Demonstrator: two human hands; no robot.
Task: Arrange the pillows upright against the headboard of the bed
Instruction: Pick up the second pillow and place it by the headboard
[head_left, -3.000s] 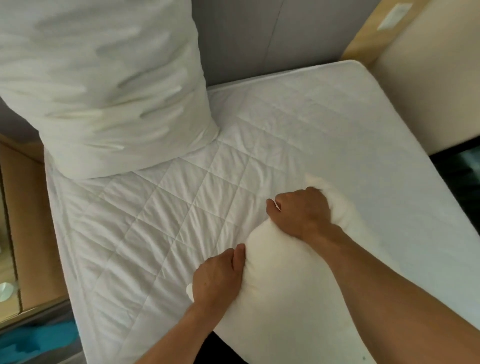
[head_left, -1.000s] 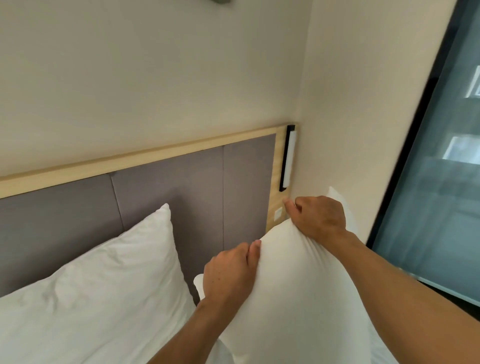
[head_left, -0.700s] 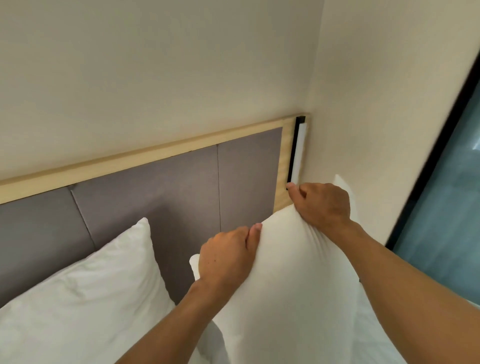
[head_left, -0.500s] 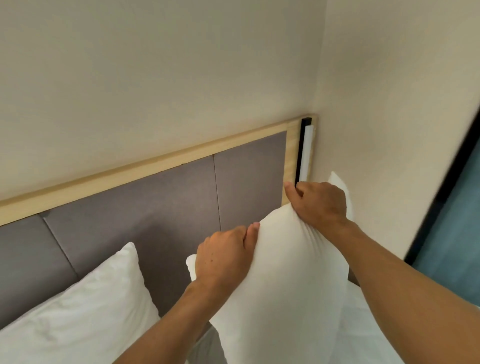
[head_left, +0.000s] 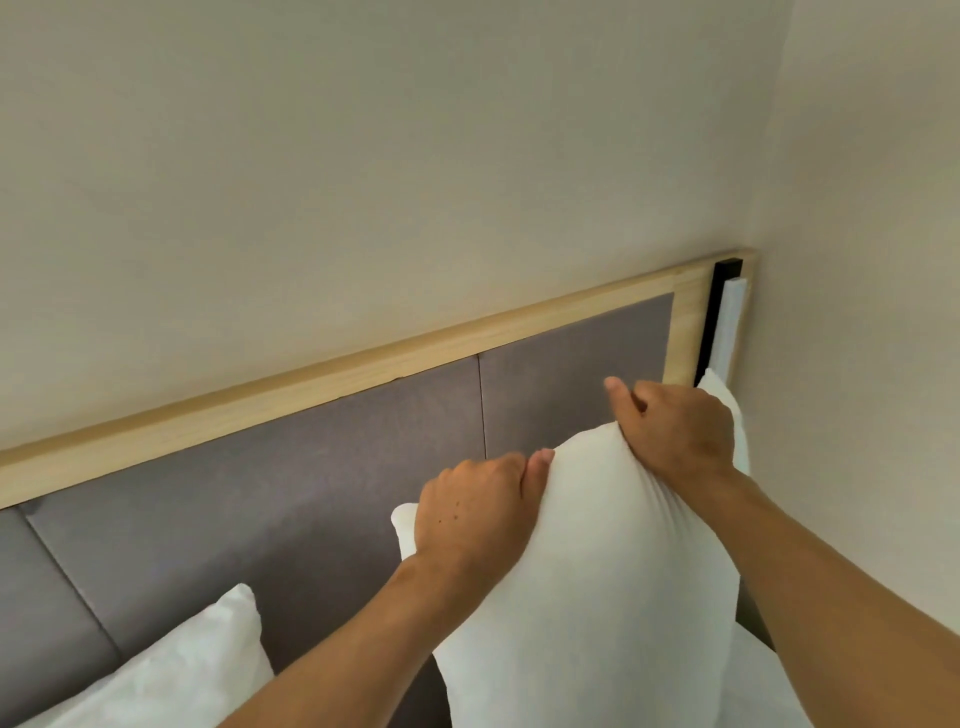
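A white pillow (head_left: 587, 587) stands upright in front of the right end of the grey padded headboard (head_left: 311, 483). My left hand (head_left: 472, 509) grips its top edge near the left corner. My right hand (head_left: 675, 431) grips the top edge near the right corner. A second white pillow (head_left: 171, 670) leans against the headboard at the lower left, only its upper corner showing. The bed surface is almost entirely hidden.
The headboard has a light wooden frame (head_left: 363, 369) along its top. A black and white fitting (head_left: 722, 322) sits at its right end, beside the cream side wall (head_left: 857, 312). A cream wall rises above the headboard.
I lifted the pillow from the mattress and brought it up to the headboard's right end. Over the last second it moved closer to the headboard, and my view tilted up.
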